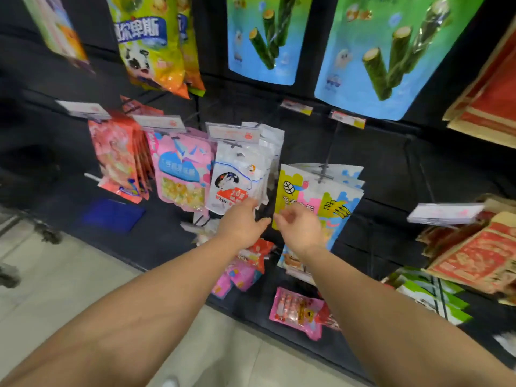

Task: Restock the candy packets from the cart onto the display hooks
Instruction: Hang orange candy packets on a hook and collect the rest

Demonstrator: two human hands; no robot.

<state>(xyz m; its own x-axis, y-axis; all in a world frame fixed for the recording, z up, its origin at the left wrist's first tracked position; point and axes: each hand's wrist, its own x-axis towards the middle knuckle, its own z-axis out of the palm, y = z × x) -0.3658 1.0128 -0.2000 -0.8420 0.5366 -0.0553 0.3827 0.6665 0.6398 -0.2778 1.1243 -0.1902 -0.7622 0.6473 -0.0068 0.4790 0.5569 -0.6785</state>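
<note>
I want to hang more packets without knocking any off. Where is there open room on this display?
Bare black panel lies right of the yellow-blue packets, below the green seaweed bag. It is crowded from the white packets leftward to the pink packets.

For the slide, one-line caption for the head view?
Both hands, left and right, reach toward white candy packets and yellow packets hanging on display hooks.

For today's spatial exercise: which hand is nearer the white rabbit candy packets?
Left. The left hand touches the white rabbit candy packets' lower edge; the right hand is beside them, apart.
</note>
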